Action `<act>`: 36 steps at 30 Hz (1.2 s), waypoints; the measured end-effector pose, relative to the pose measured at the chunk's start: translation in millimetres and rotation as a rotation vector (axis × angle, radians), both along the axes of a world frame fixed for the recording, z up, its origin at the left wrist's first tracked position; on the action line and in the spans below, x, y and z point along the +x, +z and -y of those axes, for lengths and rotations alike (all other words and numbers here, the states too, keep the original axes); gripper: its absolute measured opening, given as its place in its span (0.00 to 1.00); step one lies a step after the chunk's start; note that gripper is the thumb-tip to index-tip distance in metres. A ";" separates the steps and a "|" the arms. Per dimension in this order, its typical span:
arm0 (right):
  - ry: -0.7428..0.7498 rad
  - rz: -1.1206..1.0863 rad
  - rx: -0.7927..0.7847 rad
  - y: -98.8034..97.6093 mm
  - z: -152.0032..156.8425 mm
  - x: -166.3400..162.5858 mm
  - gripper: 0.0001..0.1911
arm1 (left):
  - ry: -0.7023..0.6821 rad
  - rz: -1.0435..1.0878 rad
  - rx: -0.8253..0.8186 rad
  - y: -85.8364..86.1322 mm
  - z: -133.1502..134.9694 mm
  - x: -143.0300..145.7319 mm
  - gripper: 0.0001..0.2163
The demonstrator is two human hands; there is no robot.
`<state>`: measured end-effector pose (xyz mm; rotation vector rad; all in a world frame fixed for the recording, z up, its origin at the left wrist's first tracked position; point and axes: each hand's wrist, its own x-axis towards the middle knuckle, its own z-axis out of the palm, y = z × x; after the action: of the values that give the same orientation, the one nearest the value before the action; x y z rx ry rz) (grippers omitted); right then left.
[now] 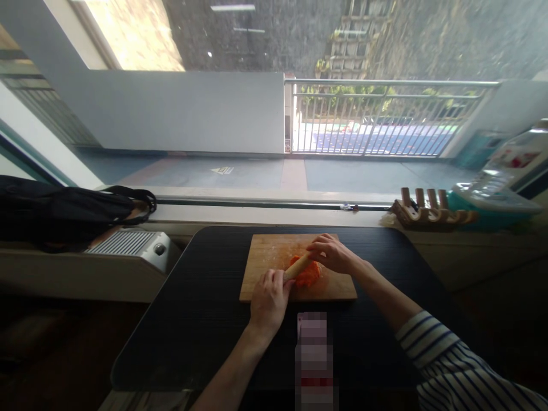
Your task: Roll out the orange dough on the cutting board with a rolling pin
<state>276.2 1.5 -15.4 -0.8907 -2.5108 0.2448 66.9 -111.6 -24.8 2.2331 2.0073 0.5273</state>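
Note:
A light wooden rolling pin (298, 266) lies slantwise across a flattened piece of orange dough (309, 276). My left hand (270, 297) is closed around the pin's near left end, and my right hand (331, 253) grips its far right end. Underneath is a wooden cutting board (262, 257), marked with pale flour-like smears and orange stains. Part of the dough is hidden by the pin.
The board rests on a dark table (192, 319). A pixelated pinkish object (314, 354) is at the near edge. Behind, the windowsill (257, 214) holds a black bag (64, 208), a brown cardboard-like rack (423, 211) and a teal basin (492, 208). A radiator-like unit (145, 251) stands left.

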 end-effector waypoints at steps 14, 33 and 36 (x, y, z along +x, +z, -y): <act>0.093 0.095 -0.161 17.9 -12.3 -3.1 0.13 | 0.100 0.046 -0.140 14.7 14.4 15.6 0.10; -0.606 -0.019 0.061 -27.7 57.9 -26.4 0.15 | -0.253 -0.023 -0.065 14.0 -51.6 -35.9 0.10; -0.641 -0.039 0.052 -24.9 63.0 -29.8 0.16 | -0.335 -0.041 -0.053 23.3 -62.2 -40.2 0.09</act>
<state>246.5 -61.6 -40.2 -1.5802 -2.0496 -0.0151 26.7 -49.4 -1.6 2.4909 1.5902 0.3898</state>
